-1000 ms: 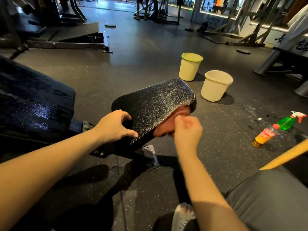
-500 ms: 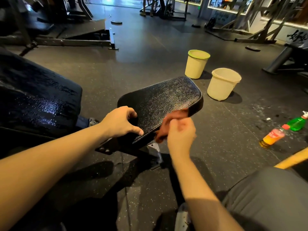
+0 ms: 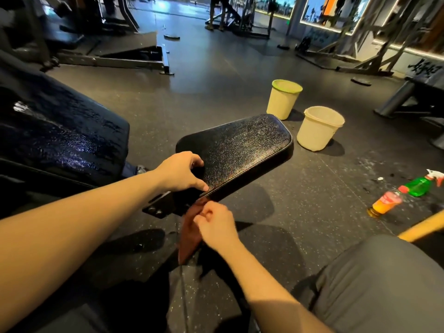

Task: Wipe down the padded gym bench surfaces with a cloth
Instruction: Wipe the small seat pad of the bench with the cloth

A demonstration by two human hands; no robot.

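Head view: the seat pad (image 3: 240, 145) of the bench slopes up and away from the wearer, its black textured cover glistening, apparently wet. The larger back pad (image 3: 60, 131) lies to the left, likewise glossy. The left hand (image 3: 179, 173) braces the pad's narrow near end, fingers curled on the top face and thumb laid along the side edge. The right hand (image 3: 215, 224) sits just below that edge, thumb and curled fingers pinching the reddish-brown cloth (image 3: 189, 234). The cloth hangs limp in a long fold toward the floor, its upper corner touching the pad's lower rim. Assessment: the cloth is light, soft and without stiffness, so a pinch lets it trail; bunching it into the palm would give a broader wiping face. The cover looks slick, so firm pressure is advisable. The pad is rigidly mounted and best steadied at its edge. Two pale buckets (image 3: 319, 128) stand beyond the pad, and a green spray bottle (image 3: 420, 186) lies to the right.
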